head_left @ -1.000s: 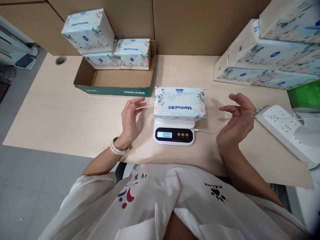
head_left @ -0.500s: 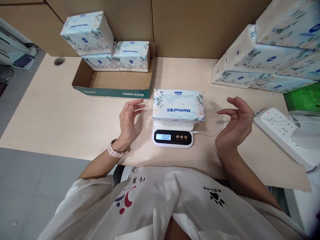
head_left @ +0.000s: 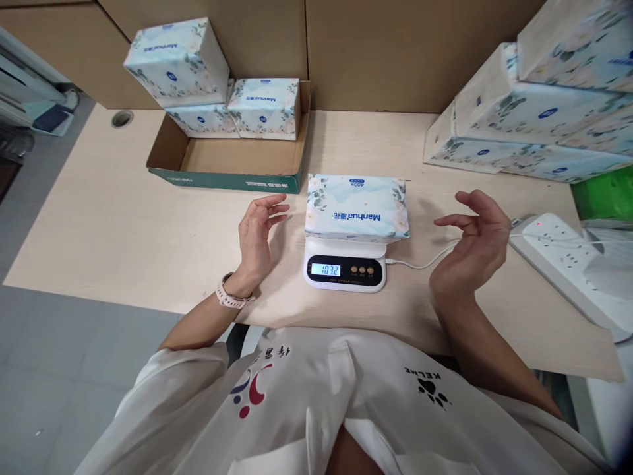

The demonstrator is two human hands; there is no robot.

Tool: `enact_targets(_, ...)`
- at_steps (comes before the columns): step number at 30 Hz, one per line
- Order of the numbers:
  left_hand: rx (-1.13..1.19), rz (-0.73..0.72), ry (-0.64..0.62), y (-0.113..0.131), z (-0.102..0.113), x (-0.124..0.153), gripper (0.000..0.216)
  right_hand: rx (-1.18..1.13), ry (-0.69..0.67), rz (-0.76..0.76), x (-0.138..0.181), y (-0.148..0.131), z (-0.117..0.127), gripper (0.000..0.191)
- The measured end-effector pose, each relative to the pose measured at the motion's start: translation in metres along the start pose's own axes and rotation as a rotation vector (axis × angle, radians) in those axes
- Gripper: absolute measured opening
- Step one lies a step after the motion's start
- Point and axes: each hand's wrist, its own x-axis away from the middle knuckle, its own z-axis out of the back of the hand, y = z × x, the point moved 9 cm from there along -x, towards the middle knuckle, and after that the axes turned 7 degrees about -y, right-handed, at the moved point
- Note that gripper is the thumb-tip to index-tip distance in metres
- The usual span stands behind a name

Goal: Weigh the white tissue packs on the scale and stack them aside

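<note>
A tissue pack (head_left: pixel 357 204) with a pale blue floral print lies flat on a white digital scale (head_left: pixel 345 290). The scale's lit display (head_left: pixel 326 270) appears to read 103.2, and a white cable (head_left: pixel 420 266) runs from its right side. To the left of the pack, my left hand (head_left: pixel 257 234) holds nothing; its fingers are apart and bent toward the pack. My right hand (head_left: pixel 472 247) is off to the pack's right, also holding nothing, with fingers spread. Neither hand touches the pack or the scale.
Behind my left hand stands an open cardboard box (head_left: pixel 225 181) with several tissue packs (head_left: pixel 264 109) in and above it. More tissue packs (head_left: pixel 534 112) are stacked at the back right. A white power strip (head_left: pixel 568 264) and a green object (head_left: pixel 603 194) sit at the right.
The scale's reading has gone from 100.0 to 103.2. The whole view has shifted slightly; both hands and the pack keep their places.
</note>
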Motion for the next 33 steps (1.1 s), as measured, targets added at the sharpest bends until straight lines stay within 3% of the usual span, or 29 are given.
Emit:
enact_targets(11,0.023,-0.016,0.008,0.003,-0.001,0.001,0.032,0.077,-0.058,-0.067,0.004,-0.003,-0.006,0.051)
enact_targets(16,-0.005,-0.030,-0.013,0.004,-0.002,0.002,0.032,0.261,-0.232,-0.137,0.006,-0.002,-0.017,0.059)
enact_targets(21,-0.276,-0.056,-0.146,0.013,-0.011,0.008,0.040,0.384,-0.458,-0.199,0.013,0.003,-0.035,0.064)
enact_targets(25,-0.394,-0.040,-0.368,0.016,-0.036,0.012,0.048,0.342,-0.612,-0.228,0.025,0.009,-0.052,0.069)
enact_targets(27,-0.406,-0.020,-0.460,0.018,-0.054,0.013,0.052,0.302,-0.595,-0.234,0.025,0.009,-0.051,0.072)
enact_targets(30,-0.365,-0.022,-0.590,0.026,-0.091,0.010,0.061,0.254,-0.420,-0.255,0.010,0.008,-0.027,0.079)
enact_targets(33,-0.225,-0.001,-0.782,0.033,-0.144,0.008,0.069,0.248,-0.159,-0.277,-0.013,0.011,0.016,0.078)
